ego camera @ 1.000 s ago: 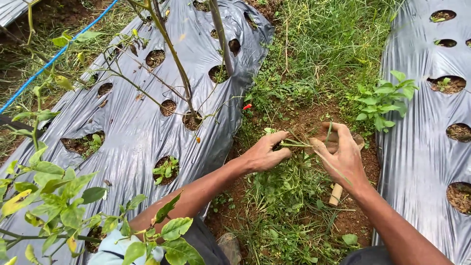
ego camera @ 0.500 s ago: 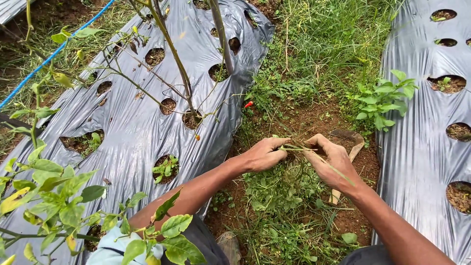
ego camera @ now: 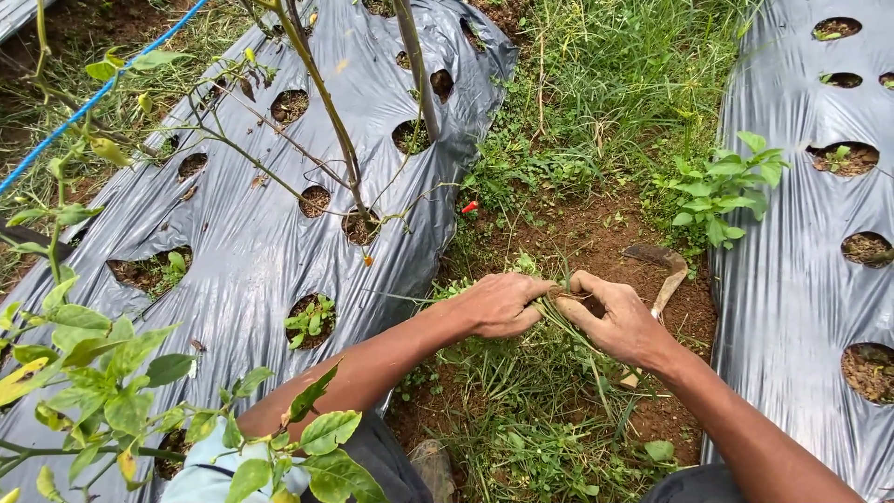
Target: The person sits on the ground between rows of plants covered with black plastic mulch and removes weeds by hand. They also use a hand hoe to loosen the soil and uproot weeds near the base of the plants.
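While both hands meet over the furrow, the left hand and right hand each clench the grass tuft between them, its blades trailing toward 6 o'clock; a sickle lies at 2 o'clock.

The wooden-handled hoe with a rusty curved blade lies partly hidden behind the right hand, its handle mostly covered. The thin green grass stems vanish inside both closed fists, so the left hand hides its fingertips. The silver-grey perforated plastic mulch sheet runs off the right edge.
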